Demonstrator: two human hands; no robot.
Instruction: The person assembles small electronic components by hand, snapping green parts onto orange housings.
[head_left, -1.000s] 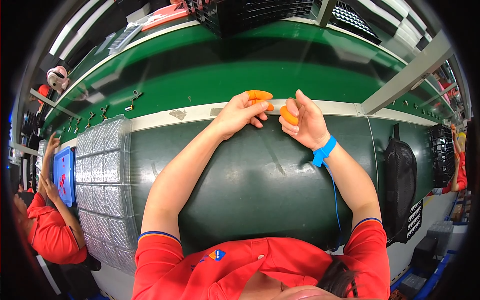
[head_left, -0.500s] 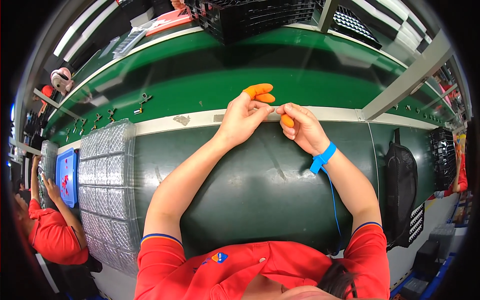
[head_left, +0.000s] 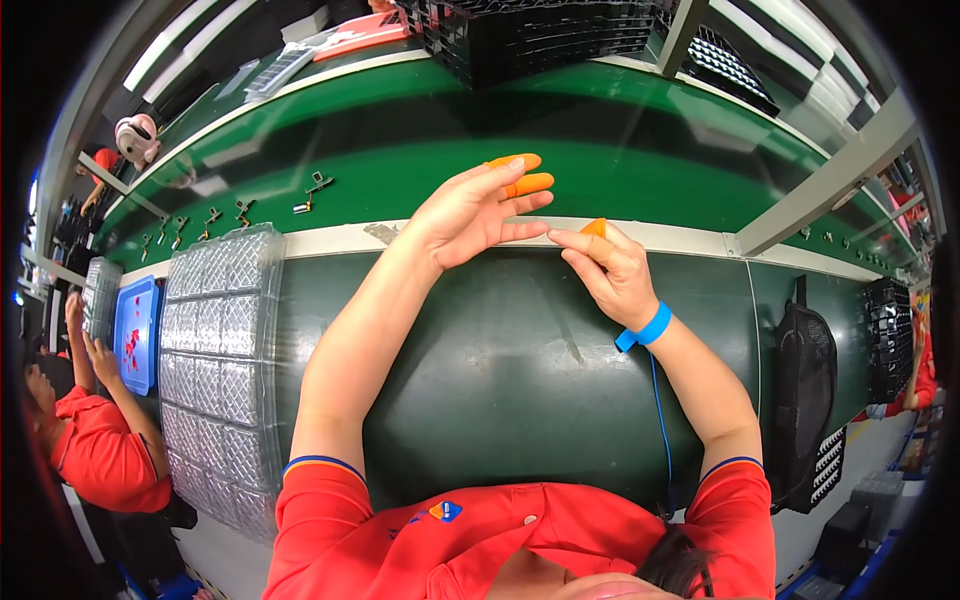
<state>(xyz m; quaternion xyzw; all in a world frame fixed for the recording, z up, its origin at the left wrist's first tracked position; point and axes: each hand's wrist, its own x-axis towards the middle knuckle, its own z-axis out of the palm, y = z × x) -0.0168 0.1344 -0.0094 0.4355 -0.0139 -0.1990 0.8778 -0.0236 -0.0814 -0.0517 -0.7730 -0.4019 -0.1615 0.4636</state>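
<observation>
My left hand [head_left: 480, 212] is held over the light strip between the bench and the green conveyor belt, palm showing and fingers spread. Orange finger cots [head_left: 528, 185] cover two of its fingers, and nothing lies in the palm. Facing it, my right hand [head_left: 612, 272] has one fingertip at or very near the left little finger; I cannot tell whether they touch. Its thumb and index finger are apart with nothing visible between them. An orange finger cot [head_left: 595, 228] covers a bent finger. A blue wrist strap [head_left: 655, 324] with a thin cord circles my right wrist.
Clear plastic trays [head_left: 225, 340] are stacked at left, beside a blue tray [head_left: 147, 370] holding small red pieces. Small metal parts [head_left: 313, 192] lie on the belt [head_left: 400, 165]. A black mesh bag [head_left: 805, 360] is at right, black crates [head_left: 540, 45] behind. A co-worker [head_left: 110, 450] sits left.
My left hand has opened and turned its palm into view. My right hand has come out of its pinch and shifted slightly lower. The whole view has shifted a little.
</observation>
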